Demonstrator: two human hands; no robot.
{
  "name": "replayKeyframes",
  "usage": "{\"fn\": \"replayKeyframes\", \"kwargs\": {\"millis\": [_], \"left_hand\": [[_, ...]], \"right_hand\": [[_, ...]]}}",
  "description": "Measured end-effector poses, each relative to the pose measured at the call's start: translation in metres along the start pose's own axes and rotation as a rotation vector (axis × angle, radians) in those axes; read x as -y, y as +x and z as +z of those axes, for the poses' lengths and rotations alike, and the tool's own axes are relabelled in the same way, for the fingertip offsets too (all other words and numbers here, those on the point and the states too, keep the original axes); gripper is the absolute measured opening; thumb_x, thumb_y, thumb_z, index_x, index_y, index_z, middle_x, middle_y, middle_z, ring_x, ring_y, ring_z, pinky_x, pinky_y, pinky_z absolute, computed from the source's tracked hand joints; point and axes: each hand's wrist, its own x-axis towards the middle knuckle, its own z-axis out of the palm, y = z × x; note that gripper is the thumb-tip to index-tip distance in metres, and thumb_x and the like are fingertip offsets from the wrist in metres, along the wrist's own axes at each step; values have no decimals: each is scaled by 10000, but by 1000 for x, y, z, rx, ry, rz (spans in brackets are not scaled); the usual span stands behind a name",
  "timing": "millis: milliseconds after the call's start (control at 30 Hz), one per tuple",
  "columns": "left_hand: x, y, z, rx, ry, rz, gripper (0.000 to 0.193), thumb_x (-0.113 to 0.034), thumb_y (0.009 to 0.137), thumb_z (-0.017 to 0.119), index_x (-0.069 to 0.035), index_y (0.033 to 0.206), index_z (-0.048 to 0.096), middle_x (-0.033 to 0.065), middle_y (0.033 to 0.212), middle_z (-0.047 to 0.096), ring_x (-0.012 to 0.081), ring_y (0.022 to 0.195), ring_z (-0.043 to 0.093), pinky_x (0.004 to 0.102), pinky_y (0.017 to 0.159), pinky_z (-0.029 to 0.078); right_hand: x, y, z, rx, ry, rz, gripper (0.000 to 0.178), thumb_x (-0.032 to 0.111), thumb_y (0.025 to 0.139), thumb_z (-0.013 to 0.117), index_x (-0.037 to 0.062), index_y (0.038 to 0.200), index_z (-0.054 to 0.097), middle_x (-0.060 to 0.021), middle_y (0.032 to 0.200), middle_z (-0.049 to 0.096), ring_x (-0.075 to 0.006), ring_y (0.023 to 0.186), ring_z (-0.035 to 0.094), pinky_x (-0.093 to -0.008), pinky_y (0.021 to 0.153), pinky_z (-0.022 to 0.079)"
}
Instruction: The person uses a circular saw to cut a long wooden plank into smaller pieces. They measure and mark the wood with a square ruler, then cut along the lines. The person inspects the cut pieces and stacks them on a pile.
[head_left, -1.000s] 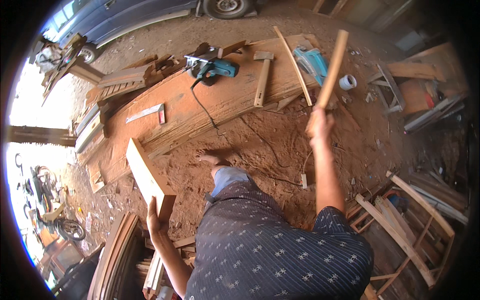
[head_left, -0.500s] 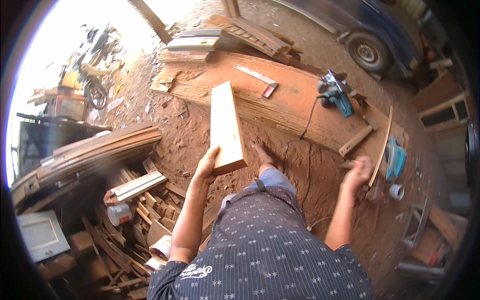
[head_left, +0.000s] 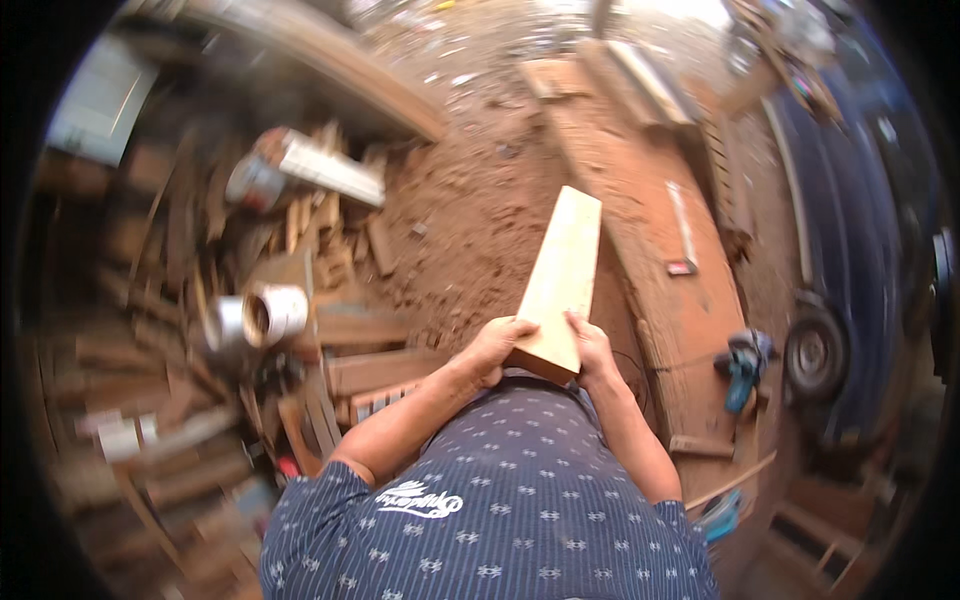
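Note:
A pale, smooth wooden plank [head_left: 562, 275] is held out in front of my body, its far end pointing away and slightly right. My left hand [head_left: 492, 350] is closed round the left side of its near end, thumb on top. On the opposite edge, my right hand [head_left: 592, 352] grips the same end, also with the thumb uppermost. The fingers beneath the plank are partly hidden. To the right lies a long, thick reddish board [head_left: 640, 235] with a try square [head_left: 682, 268] and a teal circular saw [head_left: 742, 375] on it.
Scrap wood [head_left: 340, 325] and white cans [head_left: 275, 315] are heaped on the left. A teal power tool [head_left: 718, 515] lies at the lower right, near a short wooden piece [head_left: 700, 446]. Beyond the board stands a dark blue vehicle [head_left: 845, 250]. Bare reddish soil [head_left: 460, 230] lies ahead.
My view has turned left, toward the scrap heap. My right hand, earlier away from the plank, has come in and taken hold of it beside my left hand.

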Motion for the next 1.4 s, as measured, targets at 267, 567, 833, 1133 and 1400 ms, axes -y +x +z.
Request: {"fn": "replayKeyframes", "kwargs": {"millis": [267, 567, 833, 1133, 1400], "left_hand": [[40, -17, -64, -483, -88, 386, 679, -151, 798, 753, 61, 1379, 472, 159, 1216, 619, 234, 1096, 619, 359, 920, 525], [63, 23, -219, -977, 266, 279, 898, -333, 672, 812, 34, 1420, 479, 239, 1326, 604, 301, 1223, 597, 364, 1037, 466], [128, 45, -324, -1072, 386, 155, 824, -475, 633, 826, -60, 1311, 609, 166, 1222, 679, 298, 1153, 640, 397, 1012, 490], [178, 30, -404, -1057, 419, -41, 696, -419, 769, 761, -58, 1314, 521, 183, 1229, 652, 343, 1130, 639, 415, 960, 513], [260, 55, -482, -1435, 522, -99, 426, -135, 948, 536, -53, 1362, 473, 203, 1312, 568, 358, 1232, 551, 453, 1023, 471]], "right_hand": [[-58, 50, 35, 136, -592, 307, 567, 419, 1049, 444, -53, 1358, 486, -188, 1256, 618, -284, 1066, 654, -397, 903, 541], [-11, 69, -19, -58, -763, 270, 677, 462, 992, 572, 19, 1472, 394, -200, 1306, 580, -248, 1046, 613, -392, 908, 531], [46, 65, -163, -370, -959, 220, 606, 413, 993, 577, -35, 1383, 455, -222, 1181, 623, -288, 921, 651, -409, 805, 570], [48, 36, -135, -290, -1279, 262, 401, 286, 992, 604, -63, 1181, 548, -95, 879, 616, -162, 666, 598, -278, 569, 507], [53, 62, -69, -110, -1520, 205, 409, 252, 1005, 597, -62, 1262, 553, -92, 931, 646, -125, 699, 599, -263, 625, 519]]}}
